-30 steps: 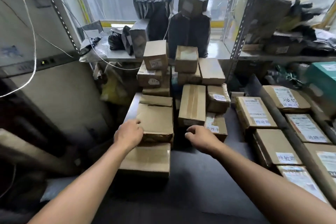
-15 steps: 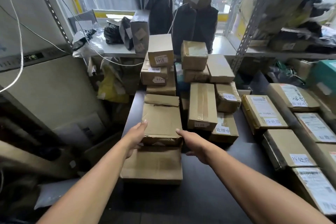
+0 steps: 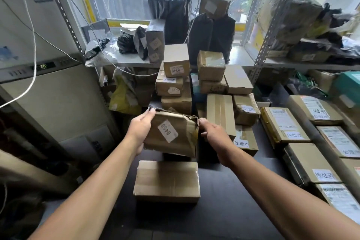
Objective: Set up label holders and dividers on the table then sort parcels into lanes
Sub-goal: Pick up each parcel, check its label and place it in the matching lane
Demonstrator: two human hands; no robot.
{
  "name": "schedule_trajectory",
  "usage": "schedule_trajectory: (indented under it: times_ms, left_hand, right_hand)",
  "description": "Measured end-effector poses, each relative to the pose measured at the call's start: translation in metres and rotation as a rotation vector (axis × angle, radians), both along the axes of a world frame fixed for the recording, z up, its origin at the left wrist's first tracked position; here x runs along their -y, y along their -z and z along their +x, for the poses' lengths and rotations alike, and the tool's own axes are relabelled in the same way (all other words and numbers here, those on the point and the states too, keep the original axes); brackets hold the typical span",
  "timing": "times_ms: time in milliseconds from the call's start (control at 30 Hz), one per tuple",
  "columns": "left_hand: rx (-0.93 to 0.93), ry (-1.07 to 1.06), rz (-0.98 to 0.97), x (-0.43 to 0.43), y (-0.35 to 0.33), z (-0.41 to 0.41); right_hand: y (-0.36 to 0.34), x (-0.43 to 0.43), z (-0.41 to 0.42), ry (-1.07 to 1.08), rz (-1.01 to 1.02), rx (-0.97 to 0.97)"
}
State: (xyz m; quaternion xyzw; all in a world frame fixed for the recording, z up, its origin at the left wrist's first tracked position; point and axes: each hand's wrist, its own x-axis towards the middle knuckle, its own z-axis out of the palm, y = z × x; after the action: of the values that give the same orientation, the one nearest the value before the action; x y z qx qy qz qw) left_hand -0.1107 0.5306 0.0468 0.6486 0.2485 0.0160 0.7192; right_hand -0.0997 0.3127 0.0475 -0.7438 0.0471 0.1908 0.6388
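- The dark desk (image 3: 224,212) fills the lower middle of my view, and both my forearms reach out over it.
- A metal shelf (image 3: 134,60) runs behind the desk under the window. It carries black bags (image 3: 169,6) and wrapped packets.
- The pile of boxes (image 3: 220,111) stands at the desk's far end, several layers high. Some boxes bear numbered stickers, others handwritten slips.
- The row of labelled parcels (image 3: 284,126) lies flat along my right side, from the far end toward me, white labels facing up.
- The flat parcel (image 3: 167,180), plain brown and taped, lies on the desk near me, between my forearms.
- The crumpled parcel (image 3: 183,142) is in the air, clear of the desk, above the gap between the flat parcel and the pile of boxes. It is tilted with its stickered face toward me, and its top edge is torn and creased.
- My left grip (image 3: 141,127) holds the crumpled parcel's left side, with fingers reaching over the top left corner.
- My right grip (image 3: 213,132) has its fingers curled and pinches the parcel's top right corner.
- The white sticker (image 3: 168,130) on the facing side sits at a slant and reads 0450.
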Motion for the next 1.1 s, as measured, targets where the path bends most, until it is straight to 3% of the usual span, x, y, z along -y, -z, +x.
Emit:
schedule_trajectory:
  times_ms: [267, 367, 467, 533, 667, 833, 967, 1100]
  left_hand:
    - [0.153, -0.043, 0.008, 0.0, -0.026, -0.023]
    - [0.042, -0.063, 0.041, -0.007, -0.02, -0.037]
    - [-0.181, 0.113, 0.195, -0.009, -0.01, -0.049]
    - [-0.291, 0.196, 0.262, -0.004, -0.003, -0.055]
    - [-0.335, 0.239, 0.205, 0.001, 0.009, -0.061]
    - [-0.319, 0.303, 0.14, 0.003, 0.015, -0.062]
    - [-0.249, 0.284, 0.127, 0.002, 0.007, -0.058]
    - [-0.114, 0.289, 0.105, -0.002, -0.013, -0.051]
  right_hand:
    - [-0.031, 0.004, -0.011, -0.017, 0.174, 0.117]
    - [-0.024, 0.012, -0.022, -0.099, 0.092, 0.06]
    - [0.001, 0.021, -0.033, -0.097, -0.021, -0.025]
    - [0.016, 0.025, -0.036, -0.022, 0.01, -0.097]
    - [0.038, 0.026, -0.031, 0.05, 0.015, -0.227]
    - [0.063, 0.026, -0.036, -0.121, -0.067, -0.298]
    - [0.045, 0.029, -0.043, -0.209, 0.038, -0.296]
    - [0.028, 0.038, -0.033, -0.137, 0.175, -0.176]
